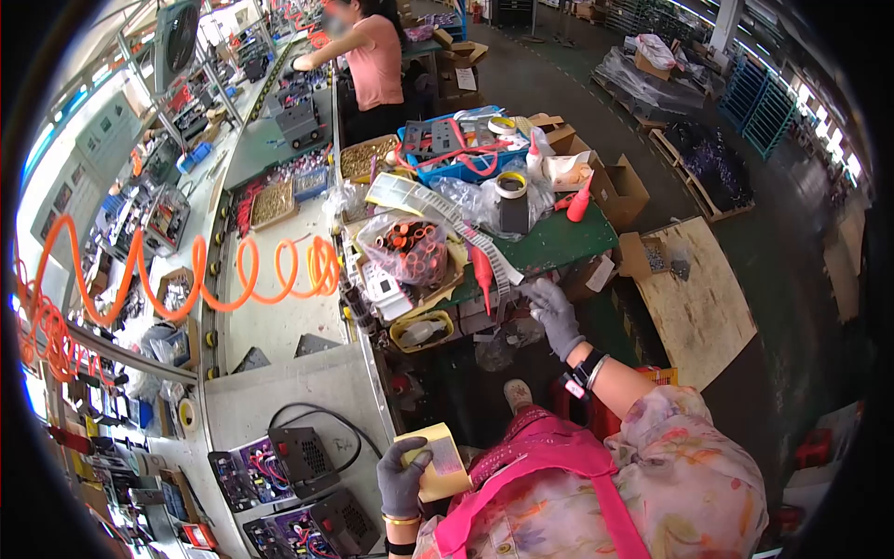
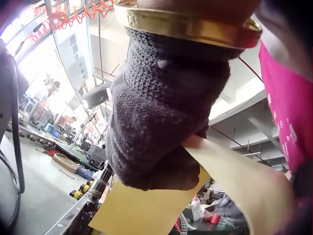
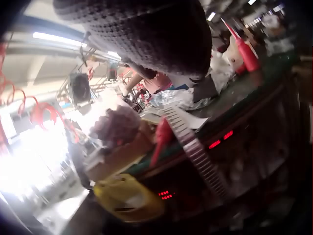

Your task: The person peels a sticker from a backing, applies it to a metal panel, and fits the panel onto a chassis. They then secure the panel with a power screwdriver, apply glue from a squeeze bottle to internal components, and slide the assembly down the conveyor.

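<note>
One grey-gloved left hand (image 1: 402,480), head view, pinches folded yellow paper (image 1: 447,458); the grey-gloved right hand (image 1: 557,320), fingers loosely extended, is near a white segmented strip (image 1: 449,212). Left wrist: a slack pinch could drop the paper. Right wrist: brushing the overhanging strip could drag it down.

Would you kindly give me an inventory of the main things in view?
table: one, green, centre
bottles: two, red, table's front and right
strip: at least one, pale, over table edge
bag: one, clear, table's left end
crate: one, blue, table's back
tray: one, yellow, beside table
coiled hose: at least one, orange, left
open units: two, dark grey, lower left
fan: one, dark, upper left
other person: one, pink top, far end
paper: count unclear, yellow, lower centre
left hand: one, grey-gloved, holding paper
right hand: one, grey-gloved, near strip
</note>
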Demonstrator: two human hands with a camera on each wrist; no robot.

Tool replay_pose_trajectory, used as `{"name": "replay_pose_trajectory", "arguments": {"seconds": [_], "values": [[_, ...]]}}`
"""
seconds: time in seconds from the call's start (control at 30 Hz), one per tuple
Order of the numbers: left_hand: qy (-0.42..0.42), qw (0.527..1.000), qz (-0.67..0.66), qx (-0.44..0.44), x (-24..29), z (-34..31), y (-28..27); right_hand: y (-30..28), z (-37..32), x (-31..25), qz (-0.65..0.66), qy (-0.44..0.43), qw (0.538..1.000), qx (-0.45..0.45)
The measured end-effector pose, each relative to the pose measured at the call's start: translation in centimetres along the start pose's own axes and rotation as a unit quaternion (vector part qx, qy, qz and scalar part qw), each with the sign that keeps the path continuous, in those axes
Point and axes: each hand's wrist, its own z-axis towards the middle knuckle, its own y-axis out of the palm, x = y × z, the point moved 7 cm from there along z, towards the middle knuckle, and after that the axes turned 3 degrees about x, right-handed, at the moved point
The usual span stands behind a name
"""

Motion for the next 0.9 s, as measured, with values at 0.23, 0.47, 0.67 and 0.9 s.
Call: {"name": "replay_pose_trajectory", "arguments": {"seconds": [0.23, 0.47, 0.67, 0.9], "values": [[-0.011, 0.998, 0.018, 0.055, 1.9, 1.2, 5.9, -8.8, 8.9, 3.1, -0.408, -0.097, 0.903, 0.091], [0.011, 0.994, 0.088, 0.062, 4.8, 4.4, 13.3, -11.7, 10.6, 7.9, -0.534, -0.04, 0.845, -0.002], [0.036, 0.991, 0.12, 0.036, 7.4, 8.3, 19.6, -14.0, 8.3, 3.2, -0.282, 0.015, 0.959, -0.011], [0.091, 0.978, 0.145, -0.121, 8.9, 13.4, 29.8, -6.2, 0.0, -7.2, 0.058, 0.232, 0.907, -0.345]]}}
